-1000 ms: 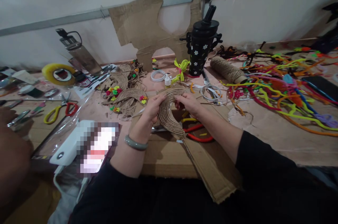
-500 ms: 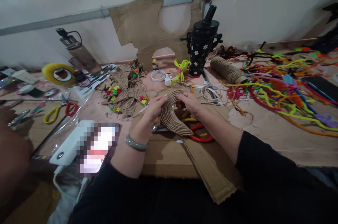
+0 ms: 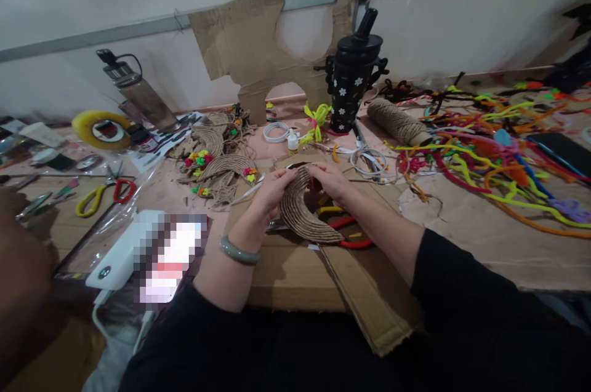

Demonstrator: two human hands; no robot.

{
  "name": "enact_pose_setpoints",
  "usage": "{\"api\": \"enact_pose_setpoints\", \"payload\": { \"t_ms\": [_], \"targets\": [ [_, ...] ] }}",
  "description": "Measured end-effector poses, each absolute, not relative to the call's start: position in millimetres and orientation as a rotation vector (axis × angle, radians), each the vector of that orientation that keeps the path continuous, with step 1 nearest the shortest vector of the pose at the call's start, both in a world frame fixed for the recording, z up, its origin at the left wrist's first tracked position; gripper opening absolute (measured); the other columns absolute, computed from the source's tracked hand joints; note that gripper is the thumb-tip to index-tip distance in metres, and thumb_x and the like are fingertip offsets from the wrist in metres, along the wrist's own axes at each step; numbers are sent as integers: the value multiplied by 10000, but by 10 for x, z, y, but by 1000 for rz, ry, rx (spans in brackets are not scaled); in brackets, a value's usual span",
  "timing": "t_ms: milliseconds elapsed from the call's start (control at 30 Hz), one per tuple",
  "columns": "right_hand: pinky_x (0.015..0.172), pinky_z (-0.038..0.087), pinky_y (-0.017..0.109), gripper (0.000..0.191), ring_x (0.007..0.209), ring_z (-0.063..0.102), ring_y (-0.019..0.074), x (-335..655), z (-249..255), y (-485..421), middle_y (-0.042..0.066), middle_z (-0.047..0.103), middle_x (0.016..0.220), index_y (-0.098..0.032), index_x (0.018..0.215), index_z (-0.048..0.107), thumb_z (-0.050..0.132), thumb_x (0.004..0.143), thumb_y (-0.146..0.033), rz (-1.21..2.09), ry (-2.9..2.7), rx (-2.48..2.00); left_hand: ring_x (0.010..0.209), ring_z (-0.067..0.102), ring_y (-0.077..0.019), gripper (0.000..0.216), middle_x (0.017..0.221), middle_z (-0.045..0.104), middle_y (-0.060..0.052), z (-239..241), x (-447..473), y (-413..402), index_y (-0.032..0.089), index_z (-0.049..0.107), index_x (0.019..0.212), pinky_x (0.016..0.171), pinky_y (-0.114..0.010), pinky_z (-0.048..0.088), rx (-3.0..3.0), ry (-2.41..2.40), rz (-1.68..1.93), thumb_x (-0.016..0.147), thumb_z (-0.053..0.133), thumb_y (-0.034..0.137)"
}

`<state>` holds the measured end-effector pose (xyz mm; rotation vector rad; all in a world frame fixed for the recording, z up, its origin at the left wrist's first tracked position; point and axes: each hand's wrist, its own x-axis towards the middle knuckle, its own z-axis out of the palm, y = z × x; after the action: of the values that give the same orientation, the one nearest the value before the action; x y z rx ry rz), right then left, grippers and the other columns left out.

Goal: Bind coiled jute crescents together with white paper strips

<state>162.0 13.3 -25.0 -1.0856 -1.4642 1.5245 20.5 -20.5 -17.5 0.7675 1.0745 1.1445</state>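
A curved, crescent-shaped piece of brown twine rows (image 3: 305, 216) is held up between my two hands. My left hand (image 3: 273, 190) pinches its upper left edge. With fingers closed, my right hand (image 3: 330, 183) grips the upper end, its fingertips partly hidden behind the piece. Beneath it, scissors with red and yellow handles (image 3: 357, 244) lie on cardboard (image 3: 290, 281), their blades mostly covered. A small white glue bottle (image 3: 292, 141) stands just beyond my hands.
Finished-looking twine crescents with coloured flowers (image 3: 226, 167) lie left. A black tumbler (image 3: 346, 84) and twine spool (image 3: 398, 122) stand behind. Bright pipe cleaners (image 3: 503, 164) spread right. A phone (image 3: 173, 263), power bank (image 3: 124, 256) and another person's hand (image 3: 21, 238) are at left.
The twine crescent has turned slightly, its lower end swinging to the right. Both hands stay near the same spot, still holding its top.
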Motion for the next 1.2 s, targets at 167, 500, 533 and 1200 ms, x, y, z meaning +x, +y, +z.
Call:
{"api": "enact_pose_setpoints", "payload": {
  "t_ms": [167,500,533,1200],
  "targets": [
    [433,291,217,267,435,409,73,1617,-280,143,-42,472,486,-177,585,490,518,772,-366,1526,-1519,-1083,565,590,-112,192,662,676,-29,-192,207,-205,127,674,712,561,-239,459,757,1089,1141,599,746,265],
    [436,305,223,288,426,400,78,1620,-289,159,-44,437,465,-184,560,470,515,773,-373,1452,-1501,-1072,526,572,-99,214,626,657,-15,-189,218,-211,126,647,676,535,-229,447,785,1095,1140,589,764,282],
    [434,305,220,284,427,401,76,1622,-290,162,-44,440,468,-182,565,477,520,770,-374,1450,-1502,-1070,526,572,-98,211,627,657,-15,-186,223,-214,127,647,677,533,-228,445,781,1094,1139,591,762,281],
    [414,316,206,330,431,389,68,1610,-295,165,-51,423,481,-187,579,452,532,757,-452,1465,-1522,-1055,528,568,-100,227,630,653,-13,-187,223,-213,133,650,687,530,-227,439,801,1115,1129,590,760,307]
  ]
}}
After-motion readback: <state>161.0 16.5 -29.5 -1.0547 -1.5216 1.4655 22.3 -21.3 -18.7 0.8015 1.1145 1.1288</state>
